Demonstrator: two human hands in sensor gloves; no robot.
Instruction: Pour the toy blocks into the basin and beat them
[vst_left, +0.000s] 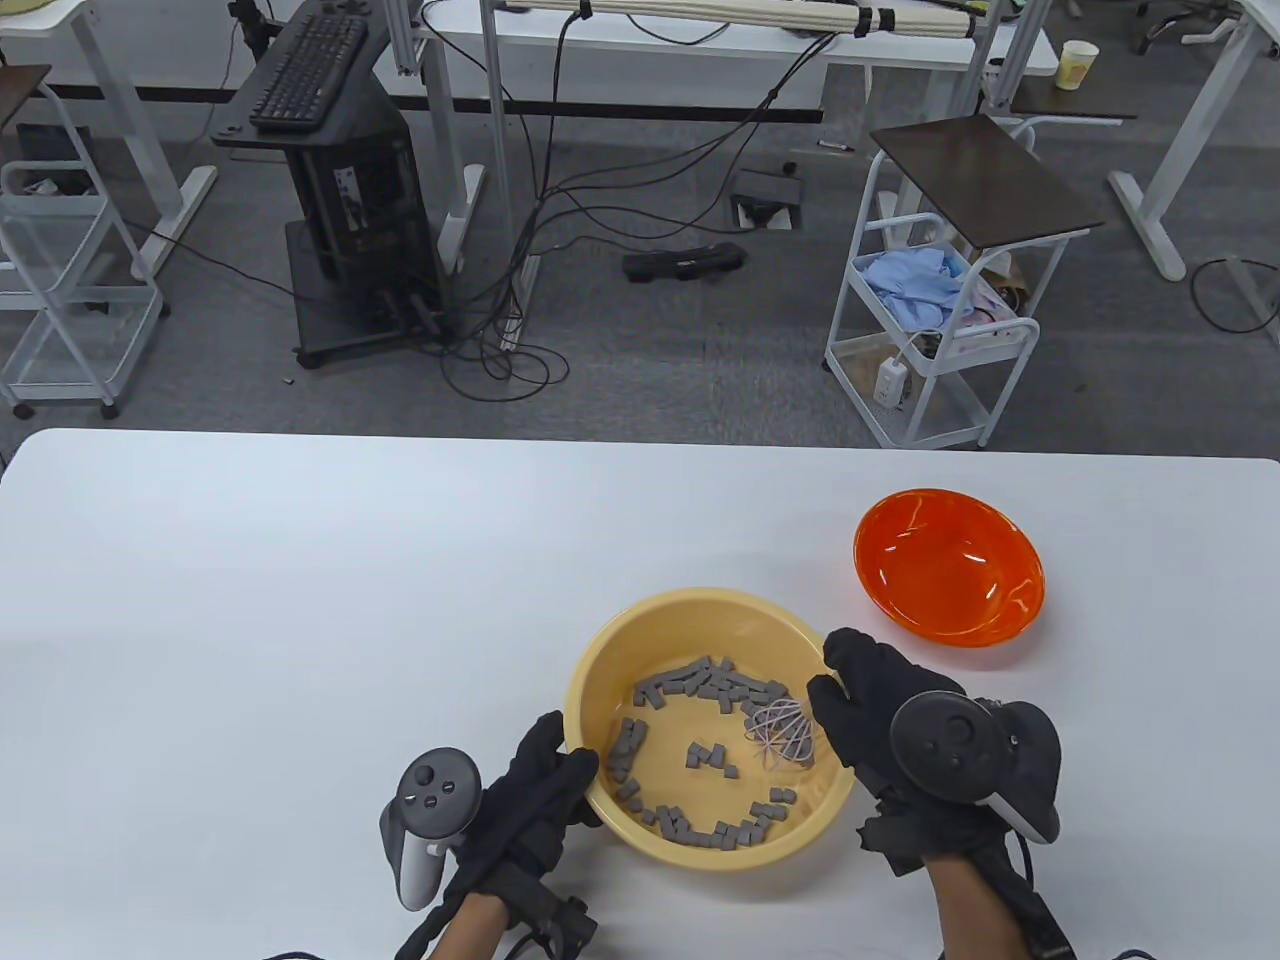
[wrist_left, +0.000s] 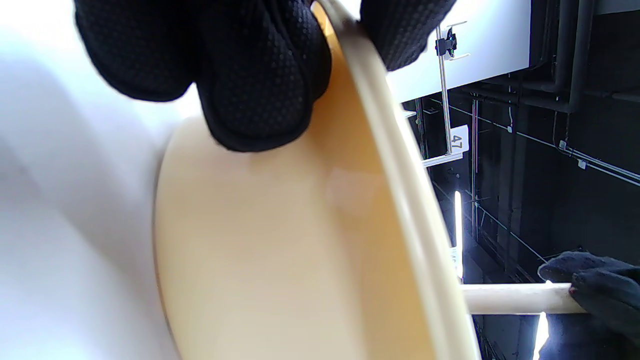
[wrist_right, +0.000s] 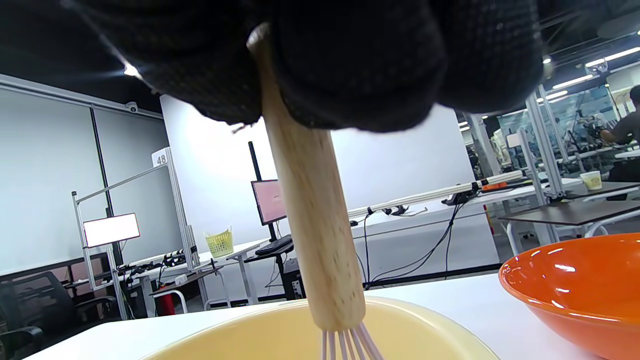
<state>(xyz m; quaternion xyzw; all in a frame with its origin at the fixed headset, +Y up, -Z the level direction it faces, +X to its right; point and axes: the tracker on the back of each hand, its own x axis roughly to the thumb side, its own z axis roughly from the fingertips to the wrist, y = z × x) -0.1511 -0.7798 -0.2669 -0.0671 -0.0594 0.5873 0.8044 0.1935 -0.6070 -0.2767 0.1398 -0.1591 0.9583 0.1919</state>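
A: Where is the basin (vst_left: 610, 810) sitting?
B: Near the surface's (vst_left: 300, 600) front edge, toy blocks (vst_left: 700, 685) inside.
A: And the grips?
B: Left hand (vst_left: 535, 800) is pinching its rim; right hand (vst_left: 890, 730) is clasping the whisk (wrist_right: 310, 220).

The setting is a lab or open-plan office used for recording work. Evidence: white height-adjustable desks (vst_left: 740, 40), a keyboard (vst_left: 305, 70) on a black computer stand, loose cables (vst_left: 540, 250) across grey carpet, rolling carts (vst_left: 940, 300), a monitor (wrist_right: 270, 200), and numbered aluminium-frame stations, probably recording bays.
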